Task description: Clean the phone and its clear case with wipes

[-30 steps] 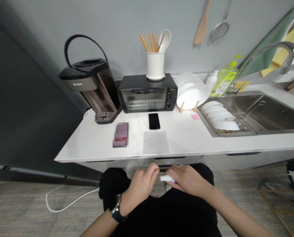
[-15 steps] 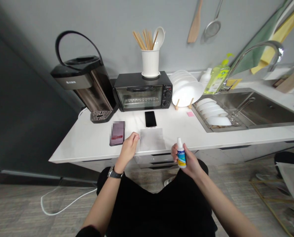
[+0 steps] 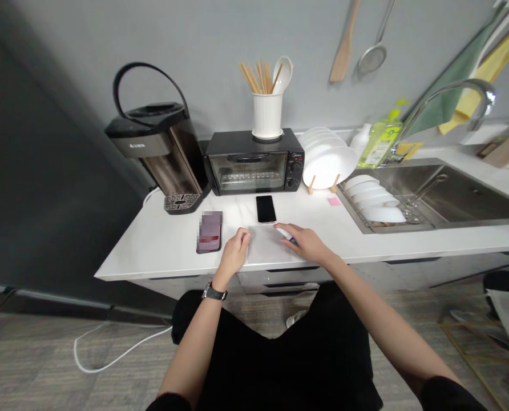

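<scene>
My right hand (image 3: 309, 243) is wrapped round a small spray bottle (image 3: 284, 233) with a white nozzle and a blue label. The bottle is tipped so its nozzle points left, over the right part of a thin grey cloth (image 3: 265, 244) lying flat near the counter's front edge. At the cloth's left edge rests my left hand (image 3: 236, 249), fingers curled closed; what they hold, if anything, is hidden. Just behind the cloth lies a phone (image 3: 266, 209) with a dark screen. A second phone (image 3: 209, 231), its screen lit and partly blurred out, is left of my left hand.
A water dispenser (image 3: 164, 154) stands at the left. Behind the phones is a toaster oven (image 3: 251, 162) carrying a white holder (image 3: 267, 114) of chopsticks. White plates (image 3: 329, 167), a pink note (image 3: 334, 201), soap bottle (image 3: 380, 140) and sink (image 3: 472, 188) are on the right.
My right hand has moved up and left with the spray bottle, from the counter's front edge to over the cloth, tipping it from upright. My left hand stays closed by the cloth.
</scene>
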### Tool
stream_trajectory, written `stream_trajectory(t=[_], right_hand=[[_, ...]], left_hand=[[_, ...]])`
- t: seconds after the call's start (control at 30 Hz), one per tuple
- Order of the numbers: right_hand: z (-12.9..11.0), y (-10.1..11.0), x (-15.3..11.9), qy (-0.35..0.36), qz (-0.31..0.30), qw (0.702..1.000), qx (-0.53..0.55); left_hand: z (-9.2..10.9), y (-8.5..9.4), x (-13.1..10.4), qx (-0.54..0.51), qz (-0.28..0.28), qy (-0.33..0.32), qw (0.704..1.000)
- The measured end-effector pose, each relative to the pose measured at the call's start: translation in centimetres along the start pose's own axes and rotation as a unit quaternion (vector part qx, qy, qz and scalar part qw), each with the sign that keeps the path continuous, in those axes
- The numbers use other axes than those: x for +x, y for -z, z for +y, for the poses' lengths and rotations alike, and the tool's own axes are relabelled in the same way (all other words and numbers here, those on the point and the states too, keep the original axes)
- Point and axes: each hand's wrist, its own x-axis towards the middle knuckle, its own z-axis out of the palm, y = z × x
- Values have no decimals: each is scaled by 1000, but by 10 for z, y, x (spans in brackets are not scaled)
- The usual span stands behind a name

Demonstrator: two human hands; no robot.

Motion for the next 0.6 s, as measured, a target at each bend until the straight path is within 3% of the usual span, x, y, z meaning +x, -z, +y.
stream_trajectory(t=[0.13,0.33,0.6], right_hand=[[-1,-5,18,27,-61,987,-145],[-3,-13,25,37,-94,976,-195],[-7,-9,24,6,-68,971,-230]], left_hand=[[-1,-1,0,5,-3,4,1000],[-3,-1,-1,-3,0,-1,1000],[-4,-2,0,-16,3,4,1000]])
